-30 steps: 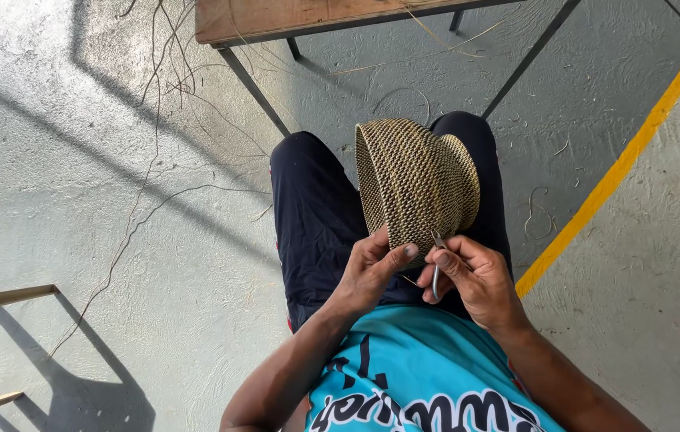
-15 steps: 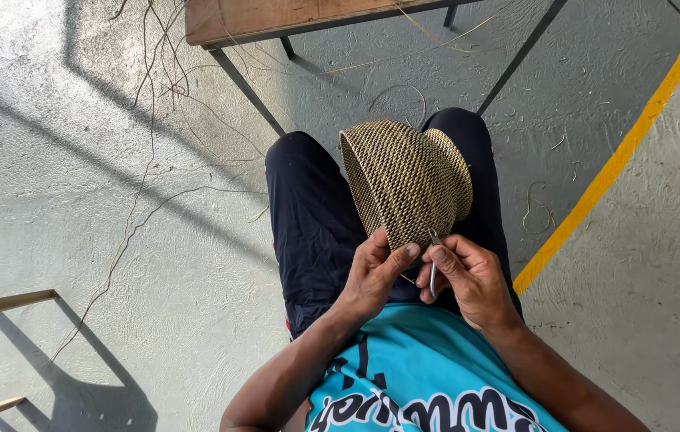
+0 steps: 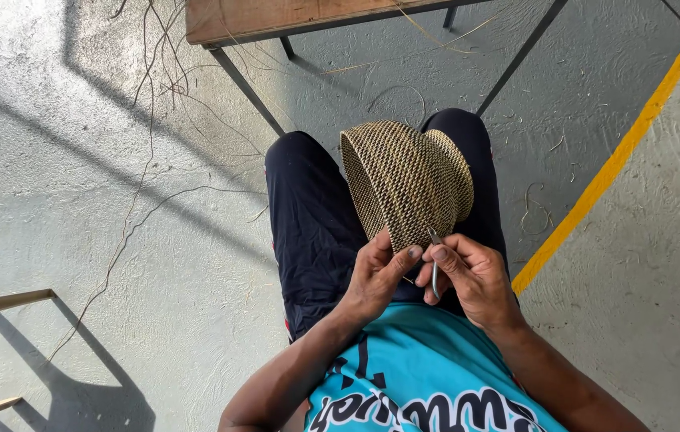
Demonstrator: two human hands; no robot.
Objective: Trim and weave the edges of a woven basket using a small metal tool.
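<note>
fingers of left hand (image 3: 372, 276) pinched basket (image 3: 405, 182) rim at 6 o'clock; right hand (image 3: 472, 276) clenched on metal tool (image 3: 434, 268). barely shifted since earlier, basket tilted slightly toward 3 o'clock.

I'm seeing one head view only, looking steeply down at close range onto the lap and grey concrete floor (image 3: 76, 240).
</note>
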